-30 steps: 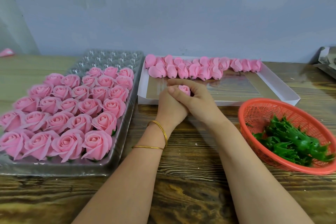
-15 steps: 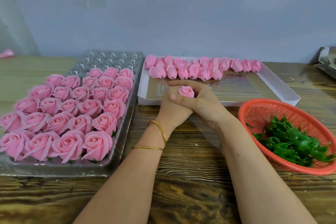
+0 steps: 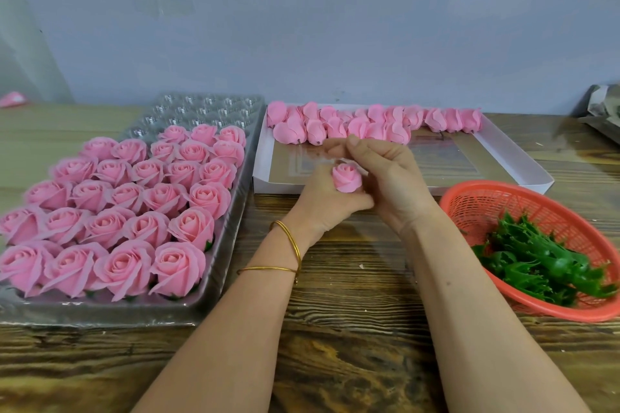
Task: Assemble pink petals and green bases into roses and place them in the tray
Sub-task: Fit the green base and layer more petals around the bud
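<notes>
My left hand [image 3: 320,199] grips a small pink rose bud [image 3: 347,178] from below, over the table's middle. My right hand [image 3: 394,184] sits against the bud's right side with its lower fingers curled to it. Its thumb and forefinger are raised and blurred just above the bud. The bud's underside is hidden, so no green base shows on it. Several finished pink roses [image 3: 134,211] fill the near rows of the clear plastic tray [image 3: 100,312] at the left. The tray's far cells hold nothing.
A white shallow box [image 3: 523,157] behind my hands holds a row of loose pink petal buds [image 3: 369,124] along its far edge. A red mesh basket [image 3: 469,198] with green bases [image 3: 543,261] stands at the right. A crumpled wrapper [image 3: 604,111] lies far right.
My hands have parted from a tight clasp. The bud now stands more exposed above my left hand, and my right thumb and forefinger have lifted above it.
</notes>
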### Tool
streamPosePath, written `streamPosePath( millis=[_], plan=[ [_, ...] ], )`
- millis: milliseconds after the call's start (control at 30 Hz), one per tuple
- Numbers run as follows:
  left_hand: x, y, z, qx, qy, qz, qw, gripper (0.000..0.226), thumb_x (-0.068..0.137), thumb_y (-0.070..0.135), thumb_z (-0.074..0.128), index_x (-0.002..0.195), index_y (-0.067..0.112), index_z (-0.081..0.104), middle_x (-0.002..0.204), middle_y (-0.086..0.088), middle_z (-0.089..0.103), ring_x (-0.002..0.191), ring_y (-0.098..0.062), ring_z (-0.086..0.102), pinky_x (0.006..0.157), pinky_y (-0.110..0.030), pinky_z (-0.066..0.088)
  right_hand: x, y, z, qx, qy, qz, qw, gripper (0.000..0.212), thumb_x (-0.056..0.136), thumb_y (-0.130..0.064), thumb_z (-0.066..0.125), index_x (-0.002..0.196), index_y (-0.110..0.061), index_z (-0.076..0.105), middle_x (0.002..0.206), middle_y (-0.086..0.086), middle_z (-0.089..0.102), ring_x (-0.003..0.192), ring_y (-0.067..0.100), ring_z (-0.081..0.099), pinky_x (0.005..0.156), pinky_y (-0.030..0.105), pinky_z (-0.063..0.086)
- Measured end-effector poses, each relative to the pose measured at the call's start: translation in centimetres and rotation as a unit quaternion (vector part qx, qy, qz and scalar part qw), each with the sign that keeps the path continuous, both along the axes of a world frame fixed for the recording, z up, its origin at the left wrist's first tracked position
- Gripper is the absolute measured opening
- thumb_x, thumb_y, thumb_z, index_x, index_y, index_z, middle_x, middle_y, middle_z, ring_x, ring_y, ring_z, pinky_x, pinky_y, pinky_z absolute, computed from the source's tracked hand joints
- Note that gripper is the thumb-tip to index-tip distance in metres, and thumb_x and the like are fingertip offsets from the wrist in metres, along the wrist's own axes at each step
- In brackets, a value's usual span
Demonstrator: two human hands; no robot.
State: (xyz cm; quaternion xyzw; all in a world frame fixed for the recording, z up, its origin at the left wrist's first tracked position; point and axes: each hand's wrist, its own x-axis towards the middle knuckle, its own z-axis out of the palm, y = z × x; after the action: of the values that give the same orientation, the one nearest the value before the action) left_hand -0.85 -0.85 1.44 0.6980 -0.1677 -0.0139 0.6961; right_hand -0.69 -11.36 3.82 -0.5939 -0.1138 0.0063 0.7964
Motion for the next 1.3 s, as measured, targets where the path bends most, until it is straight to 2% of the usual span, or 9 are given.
streamPosePath(
  millis=[167, 333, 533, 633, 800, 1000, 1033, 1133, 1300],
  plan=[
    [-0.03, -0.17, -0.20, -0.008, 0.015, -0.016, 1.000, 0.026, 0.058, 0.002, 0.064, 0.065, 0.027, 0.062, 0.050, 0.017, 0.056, 0.051, 0.004, 0.055, 0.047, -0.009, 0.040, -0.29, 0.13, 0.25, -0.062, 0.003, 0.048, 0.997, 0.035, 0.099, -0.019, 0.051, 0.078, 0.000, 0.071, 0.097, 0.011, 0.075, 0.097, 0.018, 0.070, 0.078, 0.027, 0.055],
    [0.25, -0.05, -0.44, -0.027, 0.064, -0.028, 0.997, 0.025, 0.056, 0.002, 0.062, 0.057, 0.025, 0.054, 0.048, 0.010, 0.044, 0.046, -0.004, 0.043, 0.041, -0.016, 0.032, -0.27, 0.41, 0.32, -0.079, 0.017, 0.067, 0.994, 0.043, 0.102, -0.025, 0.044, 0.083, 0.002, 0.071, 0.104, 0.010, 0.074, 0.101, 0.016, 0.069, 0.083, 0.028, 0.055],
    [0.03, 0.06, -0.09, -0.039, 0.079, -0.050, 0.995, 0.025, 0.063, -0.009, 0.058, 0.070, 0.014, 0.052, 0.048, 0.008, 0.045, 0.042, -0.002, 0.042, 0.038, -0.015, 0.029, -0.31, 0.41, 0.32, -0.122, 0.037, 0.088, 0.988, 0.052, 0.103, -0.042, 0.037, 0.082, -0.019, 0.080, 0.110, -0.004, 0.074, 0.105, 0.009, 0.067, 0.084, 0.026, 0.055],
    [0.15, 0.25, -0.03, -0.046, 0.078, -0.046, 0.995, 0.030, 0.074, -0.023, 0.053, 0.073, 0.006, 0.050, 0.053, -0.002, 0.037, 0.042, -0.011, 0.032, 0.040, -0.018, 0.021, -0.60, 0.54, 0.21, -0.125, 0.052, 0.100, 0.986, 0.053, 0.102, -0.050, 0.033, 0.093, -0.028, 0.080, 0.108, -0.010, 0.074, 0.102, 0.002, 0.067, 0.073, 0.017, 0.054],
    [0.15, 0.30, 0.08, -0.046, 0.064, -0.034, 0.996, 0.027, 0.077, -0.023, 0.055, 0.081, 0.004, 0.054, 0.059, -0.003, 0.038, 0.047, -0.016, 0.033, 0.042, -0.021, 0.023, -0.51, 0.70, -0.05, -0.142, 0.049, 0.090, 0.985, 0.050, 0.102, -0.055, 0.028, 0.106, -0.036, 0.075, 0.117, -0.016, 0.069, 0.110, -0.003, 0.062, 0.076, 0.014, 0.053],
    [0.12, 0.20, 0.07, -0.038, 0.044, -0.007, 0.998, 0.016, 0.059, -0.001, 0.064, 0.073, -0.004, 0.057, 0.061, -0.010, 0.050, 0.060, -0.020, 0.048, 0.049, -0.021, 0.035, -0.49, 0.90, 0.03, -0.086, 0.097, 0.027, 0.991, 0.048, 0.104, -0.043, 0.036, 0.098, -0.019, 0.077, 0.099, 0.002, 0.076, 0.093, 0.012, 0.072, 0.062, 0.023, 0.056],
    [0.10, 0.18, 0.04, -0.036, 0.033, -0.008, 0.999, 0.011, 0.058, -0.002, 0.064, 0.065, 0.003, 0.057, 0.055, -0.004, 0.051, 0.056, -0.014, 0.050, 0.048, -0.018, 0.036, -0.53, 0.90, 0.08, -0.067, 0.107, 0.022, 0.992, 0.045, 0.104, -0.040, 0.038, 0.097, -0.016, 0.076, 0.096, 0.004, 0.076, 0.089, 0.014, 0.073, 0.061, 0.025, 0.056],
    [0.07, 0.21, -0.08, -0.019, 0.001, -0.019, 1.000, 0.029, 0.058, -0.004, 0.065, 0.055, 0.024, 0.059, 0.051, 0.011, 0.055, 0.052, -0.002, 0.053, 0.049, -0.014, 0.042, -0.66, 0.90, 0.31, -0.064, 0.107, 0.008, 0.992, 0.035, 0.102, -0.031, 0.046, 0.102, -0.009, 0.073, 0.099, 0.008, 0.075, 0.089, 0.015, 0.072, 0.062, 0.027, 0.057],
    [0.04, 0.24, 0.01, -0.004, -0.023, -0.011, 1.000, 0.029, 0.056, -0.005, 0.067, 0.058, 0.024, 0.065, 0.058, 0.007, 0.061, 0.063, -0.006, 0.061, 0.057, -0.020, 0.049, -0.79, 0.99, 0.54, -0.056, 0.101, -0.001, 0.993, 0.032, 0.102, -0.015, 0.046, 0.113, 0.009, 0.065, 0.107, 0.023, 0.068, 0.091, 0.022, 0.067, 0.066, 0.029, 0.054]
  ],
)
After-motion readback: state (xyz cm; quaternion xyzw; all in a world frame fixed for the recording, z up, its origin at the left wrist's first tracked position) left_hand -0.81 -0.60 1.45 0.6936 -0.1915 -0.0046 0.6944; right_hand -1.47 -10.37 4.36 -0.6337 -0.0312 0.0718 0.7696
